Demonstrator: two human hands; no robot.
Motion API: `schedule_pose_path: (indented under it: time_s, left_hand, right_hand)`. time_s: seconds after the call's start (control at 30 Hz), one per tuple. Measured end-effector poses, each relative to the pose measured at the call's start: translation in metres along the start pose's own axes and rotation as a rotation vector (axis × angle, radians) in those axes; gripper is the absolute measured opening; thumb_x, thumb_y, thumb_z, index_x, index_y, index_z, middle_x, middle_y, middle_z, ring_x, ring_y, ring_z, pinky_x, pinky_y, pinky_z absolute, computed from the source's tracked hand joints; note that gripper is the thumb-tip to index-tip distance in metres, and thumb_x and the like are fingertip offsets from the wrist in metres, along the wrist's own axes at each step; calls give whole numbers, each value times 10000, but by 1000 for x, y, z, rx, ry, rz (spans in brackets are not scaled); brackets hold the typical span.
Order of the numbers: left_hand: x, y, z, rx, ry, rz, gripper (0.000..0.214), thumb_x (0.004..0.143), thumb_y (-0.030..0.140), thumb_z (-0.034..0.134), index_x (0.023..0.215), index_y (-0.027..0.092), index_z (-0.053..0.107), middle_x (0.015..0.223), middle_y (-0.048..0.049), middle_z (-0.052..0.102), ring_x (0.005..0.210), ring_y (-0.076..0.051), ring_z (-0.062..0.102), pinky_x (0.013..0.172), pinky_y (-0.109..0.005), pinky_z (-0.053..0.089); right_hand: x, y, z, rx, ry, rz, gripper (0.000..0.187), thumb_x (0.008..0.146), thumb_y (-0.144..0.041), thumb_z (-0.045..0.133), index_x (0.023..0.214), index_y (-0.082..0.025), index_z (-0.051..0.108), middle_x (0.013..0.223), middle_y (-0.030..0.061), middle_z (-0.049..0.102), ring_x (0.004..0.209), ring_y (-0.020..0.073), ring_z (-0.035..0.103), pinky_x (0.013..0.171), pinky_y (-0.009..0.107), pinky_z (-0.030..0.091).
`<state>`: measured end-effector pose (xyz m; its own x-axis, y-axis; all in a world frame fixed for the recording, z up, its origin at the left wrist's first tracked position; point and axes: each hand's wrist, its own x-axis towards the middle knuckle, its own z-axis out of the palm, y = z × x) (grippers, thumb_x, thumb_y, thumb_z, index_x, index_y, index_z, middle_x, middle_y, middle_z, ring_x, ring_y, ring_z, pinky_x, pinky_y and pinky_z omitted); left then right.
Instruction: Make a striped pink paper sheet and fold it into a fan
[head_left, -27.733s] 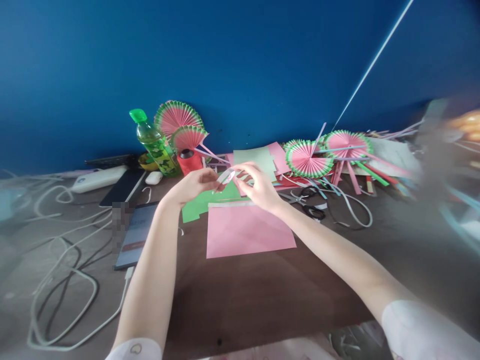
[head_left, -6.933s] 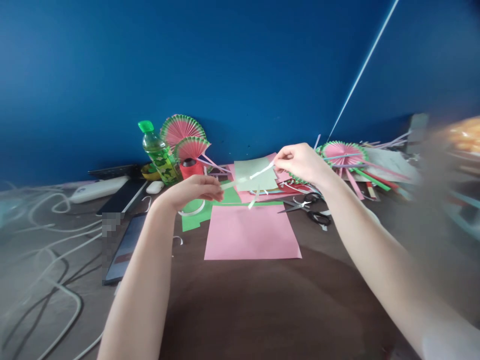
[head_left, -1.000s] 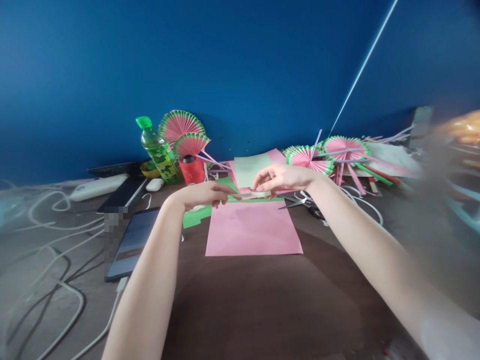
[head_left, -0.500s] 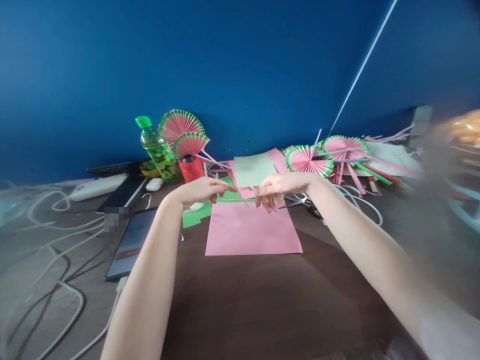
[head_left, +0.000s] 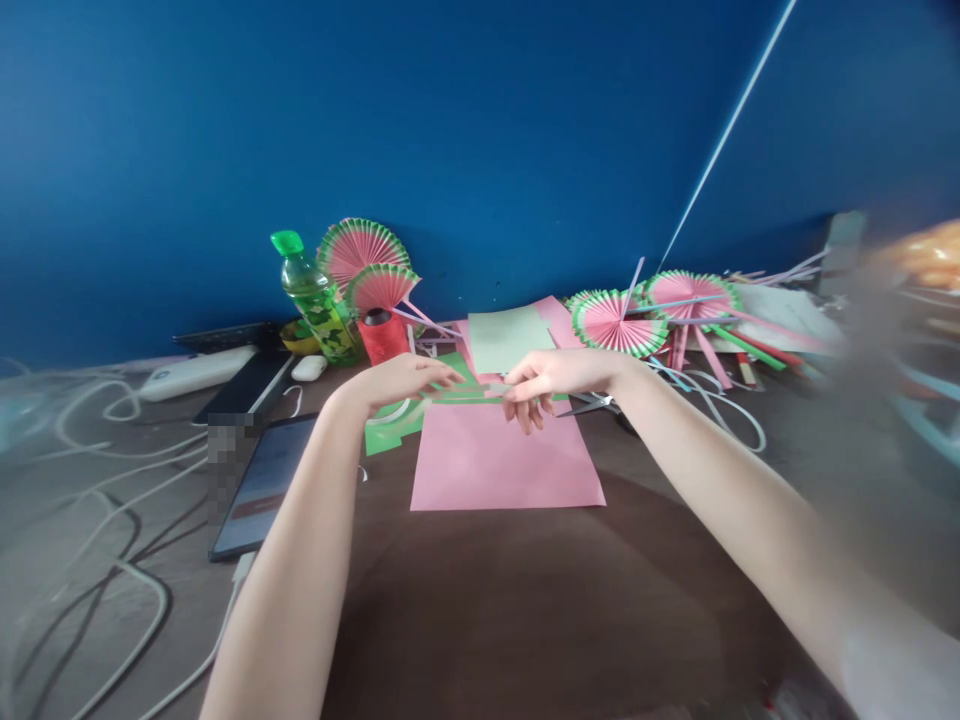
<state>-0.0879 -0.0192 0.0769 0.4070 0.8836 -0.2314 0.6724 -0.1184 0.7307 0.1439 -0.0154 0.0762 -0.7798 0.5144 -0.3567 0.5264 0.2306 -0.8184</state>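
Note:
A pink paper sheet (head_left: 506,465) lies flat on the table, with a narrow green strip along its far edge. My left hand (head_left: 401,382) hovers past its far left side, fingers stretched out and apart. Beyond its far edge my right hand (head_left: 544,383) has thumb and index finger close together, other fingers hanging loosely; anything pinched there is too small to make out. Under the left hand lie green paper (head_left: 386,437) and a pale ring-shaped thing, partly hidden. Scissors (head_left: 589,405) lie beneath the right wrist. Behind the hands rests a pale green sheet (head_left: 508,338).
Folded pink-and-green paper fans (head_left: 619,322) lie at the back right; others stand by a green-capped bottle (head_left: 311,300) and a red spool (head_left: 384,338). On the left are a tablet (head_left: 266,490), white cables (head_left: 142,575) and a white power strip (head_left: 196,373). A blue wall (head_left: 480,150) rises behind.
My left hand's fingers have drawn slightly left and spread, widening the gap between the hands. The right hand's fingers have dipped a little. The pink sheet has stayed put.

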Motion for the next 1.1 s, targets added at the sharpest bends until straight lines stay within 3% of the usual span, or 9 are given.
schedule_pose_path:
  time_s: [0.1, 0.23, 0.33, 0.4, 0.63, 0.9, 1.1]
  left_hand:
    - [3, 6, 8, 0, 111, 122, 361, 749, 465, 517, 965, 221, 673, 1111, -30, 637, 1026, -210, 558, 830, -259, 406]
    - [5, 20, 20, 5, -23, 273, 317, 737, 437, 562, 930, 203, 653, 954, -27, 677, 897, -185, 596, 769, -263, 422]
    - [2, 25, 23, 60, -44, 252, 243, 742, 406, 560, 785, 176, 625, 742, -13, 665, 734, -155, 588, 675, -261, 411]
    - [1, 25, 21, 81, -19, 232, 234, 747, 403, 548, 751, 176, 603, 709, -5, 653, 693, -145, 576, 635, -255, 395]
    - [-1, 23, 18, 3, -14, 201, 251, 724, 414, 551, 790, 176, 596, 746, -24, 660, 771, -175, 611, 676, -275, 430]
    - [-1, 25, 19, -62, -4, 229, 256, 712, 410, 579, 779, 164, 602, 739, -31, 662, 758, -178, 622, 729, -311, 460]
    - [-1, 22, 19, -336, -20, 234, 342, 756, 472, 547, 828, 148, 628, 846, -78, 683, 820, -188, 638, 805, -343, 463]
  right_hand:
    - [3, 0, 2, 23, -1, -41, 316, 823, -388, 501, 861, -108, 641, 710, 77, 687, 583, 107, 596, 529, 228, 409]
    - [6, 1, 4, 28, 17, -113, 318, 799, -411, 532, 849, -117, 641, 675, 59, 680, 566, 108, 590, 528, 233, 418]
    - [4, 1, 2, -5, 61, -117, 287, 760, -404, 583, 810, -127, 634, 681, 51, 680, 563, 109, 588, 515, 231, 415]
    - [0, -1, 0, -16, 111, -121, 255, 740, -371, 608, 824, -132, 629, 720, 53, 687, 582, 111, 594, 511, 228, 415]
    - [-6, -6, -3, 5, 216, -153, 177, 787, -253, 511, 818, -123, 628, 743, 65, 695, 595, 105, 603, 530, 221, 432]
    - [-4, -8, -1, 34, 240, -158, 162, 765, -227, 519, 798, -117, 633, 687, 57, 688, 571, 105, 600, 543, 223, 450]
    - [-3, -6, -2, 38, 301, -179, 114, 753, -201, 531, 716, -129, 611, 667, 53, 682, 560, 105, 591, 561, 232, 469]
